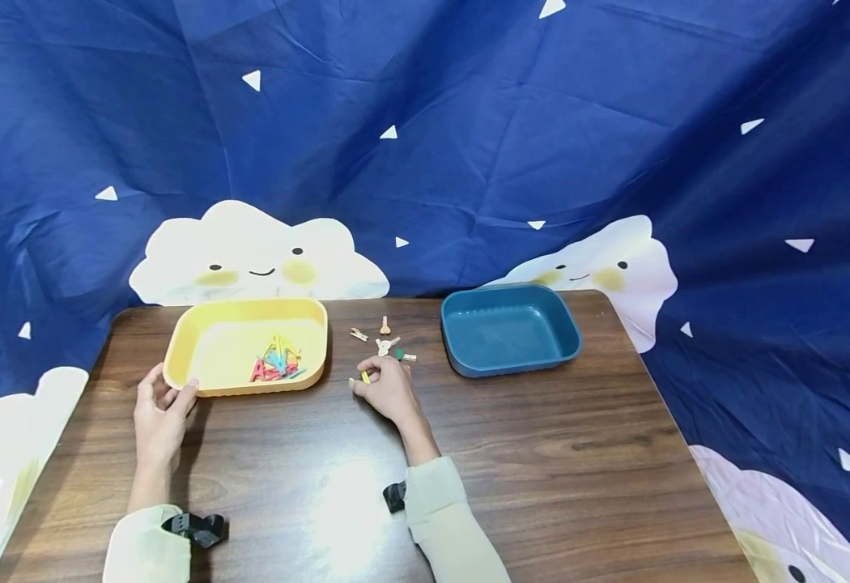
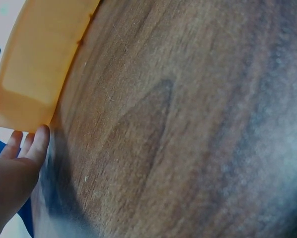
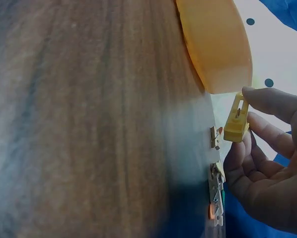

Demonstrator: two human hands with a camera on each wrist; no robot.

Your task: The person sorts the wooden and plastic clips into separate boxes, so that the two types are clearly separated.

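Blue cloth printed with smiling clouds hangs behind a dark wooden table, and we work across it from left to right. At the far left our left hand rests at the near left corner of the yellow tray; the thumb and fingers curl lightly round its rim, and in the left wrist view the fingertips touch the tray's corner wall. Inside the tray, toward its right near side, lies a small heap of coloured clothes pegs, red, blue and yellow, tangled so that we cannot count them.

Just right of the tray, our right hand sits on the table with the fingers curled. It pinches a yellow peg between thumb and forefinger; the right wrist view shows the peg lifted clear of the wood, its long axis standing roughly upright in that picture and its end close under the tray's right edge. So the tray lies to the left of this grip, near, and the right hand is the one closer to the heap.

Beyond the knuckles a few loose pegs lie scattered on the bare wood between the two trays. Farther right stands the blue tray, well apart from either hand, and we see nothing in it.
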